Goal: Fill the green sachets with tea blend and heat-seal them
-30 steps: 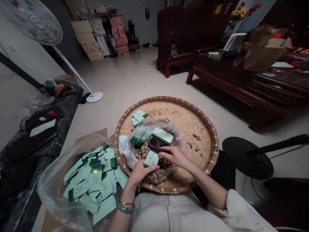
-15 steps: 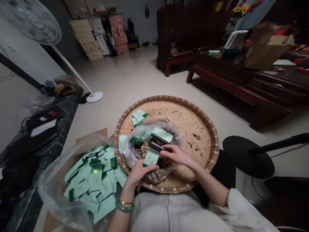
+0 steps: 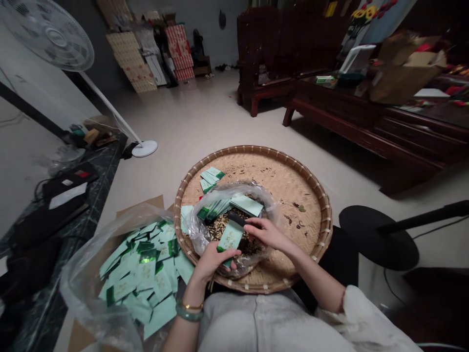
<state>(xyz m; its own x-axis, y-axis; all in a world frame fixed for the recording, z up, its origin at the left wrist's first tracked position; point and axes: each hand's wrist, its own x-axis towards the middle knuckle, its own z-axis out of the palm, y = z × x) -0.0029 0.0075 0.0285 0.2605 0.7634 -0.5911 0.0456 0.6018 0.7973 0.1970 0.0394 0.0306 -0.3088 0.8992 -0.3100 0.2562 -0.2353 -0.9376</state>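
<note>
I log, nearest first: left hand, narrow grip on a pale green sachet, tilted above a clear plastic bag of dried herbs; right hand, narrow pinch on a black scoop, beside the sachet. Step in hand, I judge, is filling; next calls for the scoop over the sachet's mouth. Under these, a woven bamboo tray; left, a heap of green sachets

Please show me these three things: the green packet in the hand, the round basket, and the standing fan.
green packet (image 3: 230, 237): head view, on its pale front face.
round basket (image 3: 252, 148): head view, on the far woven rim.
standing fan (image 3: 47, 29): head view, on its round guard.
</note>
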